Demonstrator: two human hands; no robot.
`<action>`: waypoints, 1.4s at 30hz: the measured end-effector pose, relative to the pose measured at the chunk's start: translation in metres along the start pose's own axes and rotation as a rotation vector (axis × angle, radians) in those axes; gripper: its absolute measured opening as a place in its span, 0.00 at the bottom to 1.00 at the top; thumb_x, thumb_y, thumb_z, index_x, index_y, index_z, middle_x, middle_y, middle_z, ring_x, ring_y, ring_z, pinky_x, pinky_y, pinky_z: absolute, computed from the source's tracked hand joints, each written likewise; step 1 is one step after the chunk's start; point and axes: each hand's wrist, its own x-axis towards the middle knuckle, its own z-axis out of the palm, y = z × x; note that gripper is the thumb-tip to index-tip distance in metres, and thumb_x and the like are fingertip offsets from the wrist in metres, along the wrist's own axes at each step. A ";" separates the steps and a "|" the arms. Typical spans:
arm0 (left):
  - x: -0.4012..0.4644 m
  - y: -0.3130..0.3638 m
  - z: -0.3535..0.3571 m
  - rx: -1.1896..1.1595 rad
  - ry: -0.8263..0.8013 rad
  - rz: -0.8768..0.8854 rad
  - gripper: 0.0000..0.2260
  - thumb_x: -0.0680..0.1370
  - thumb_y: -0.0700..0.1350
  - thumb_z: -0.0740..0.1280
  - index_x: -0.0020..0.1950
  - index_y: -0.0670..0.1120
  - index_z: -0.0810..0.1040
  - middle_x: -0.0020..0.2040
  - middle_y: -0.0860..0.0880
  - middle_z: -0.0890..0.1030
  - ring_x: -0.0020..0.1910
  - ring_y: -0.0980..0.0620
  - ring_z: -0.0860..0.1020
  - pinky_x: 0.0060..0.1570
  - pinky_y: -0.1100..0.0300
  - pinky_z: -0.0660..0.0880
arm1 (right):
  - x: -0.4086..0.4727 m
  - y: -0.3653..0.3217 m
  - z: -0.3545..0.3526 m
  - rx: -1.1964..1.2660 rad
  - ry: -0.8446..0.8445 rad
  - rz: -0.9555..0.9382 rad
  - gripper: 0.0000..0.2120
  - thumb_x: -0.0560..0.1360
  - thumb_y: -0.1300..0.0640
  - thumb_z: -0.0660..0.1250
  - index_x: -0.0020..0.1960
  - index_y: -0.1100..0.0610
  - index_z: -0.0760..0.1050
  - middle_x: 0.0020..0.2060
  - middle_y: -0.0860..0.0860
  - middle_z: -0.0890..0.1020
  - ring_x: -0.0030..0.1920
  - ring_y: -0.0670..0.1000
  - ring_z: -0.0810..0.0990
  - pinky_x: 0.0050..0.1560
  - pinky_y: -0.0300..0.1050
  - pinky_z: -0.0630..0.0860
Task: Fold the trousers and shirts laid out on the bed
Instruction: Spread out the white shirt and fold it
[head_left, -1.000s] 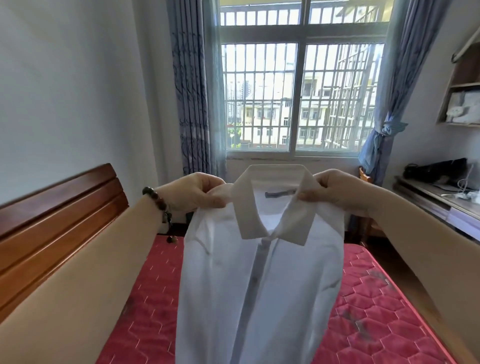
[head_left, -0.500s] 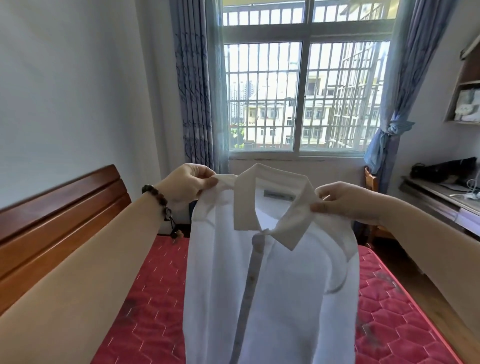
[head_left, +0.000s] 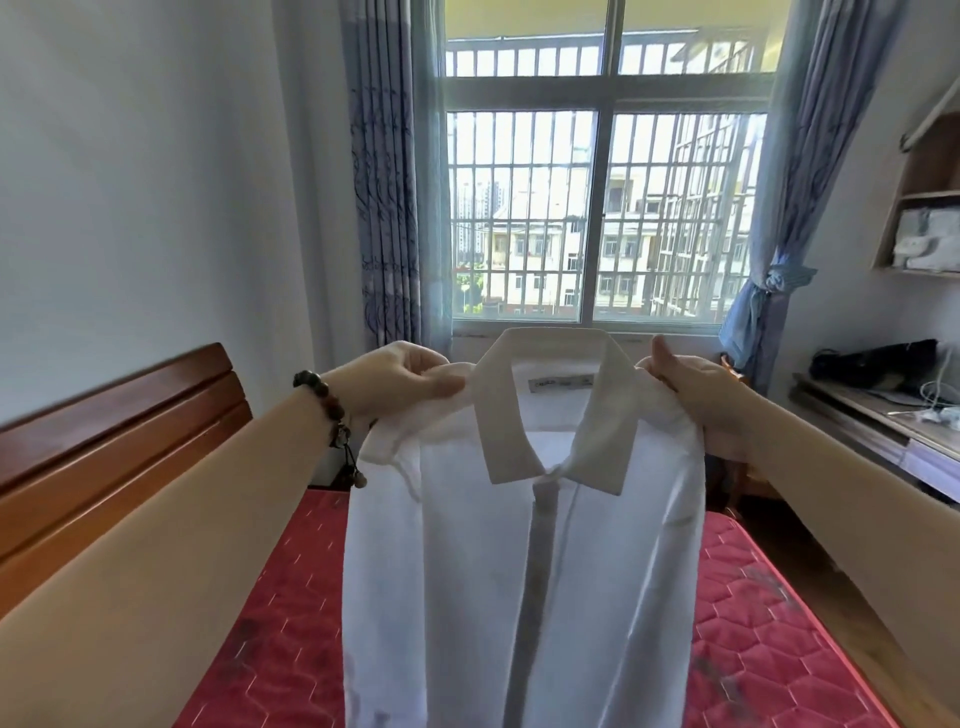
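A shirt (head_left: 524, 561) hangs upright in the middle, in front of the person and above the bed (head_left: 769, 649). The left hand (head_left: 395, 382) holds its shoulder on the left of the collar, and the right hand (head_left: 696, 387) holds the shoulder on the right. The headboard (head_left: 114, 447) stands to the left, against the wall. A window (head_left: 602, 197) lies behind the shirt, with a curtain on either side. A table (head_left: 883, 421) sits to the right, below a wall shelf (head_left: 924, 208).

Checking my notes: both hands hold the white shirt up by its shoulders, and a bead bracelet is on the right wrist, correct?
Not quite. The head view shows the bracelet on the left wrist. Both the left hand and right hand do hold the white shirt up by its shoulders.
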 end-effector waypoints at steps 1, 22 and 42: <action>0.000 -0.002 0.001 -0.029 0.001 0.010 0.18 0.74 0.55 0.69 0.45 0.40 0.80 0.38 0.44 0.75 0.35 0.48 0.71 0.36 0.55 0.70 | 0.000 -0.003 -0.003 -0.013 -0.057 0.017 0.29 0.69 0.36 0.66 0.48 0.63 0.78 0.37 0.55 0.81 0.35 0.52 0.81 0.34 0.42 0.79; 0.029 0.025 0.095 -0.203 0.574 0.115 0.18 0.75 0.47 0.70 0.27 0.42 0.73 0.25 0.48 0.71 0.25 0.52 0.68 0.26 0.61 0.67 | 0.009 -0.004 0.073 -0.754 0.505 -0.396 0.17 0.75 0.55 0.67 0.32 0.62 0.68 0.26 0.51 0.69 0.29 0.49 0.65 0.31 0.40 0.61; 0.012 0.021 0.080 -0.279 0.231 0.215 0.04 0.75 0.34 0.68 0.47 0.39 0.81 0.37 0.48 0.79 0.35 0.55 0.77 0.36 0.63 0.76 | -0.003 -0.045 0.068 -0.794 0.242 -0.365 0.11 0.72 0.51 0.73 0.53 0.48 0.77 0.50 0.48 0.77 0.48 0.45 0.75 0.48 0.40 0.72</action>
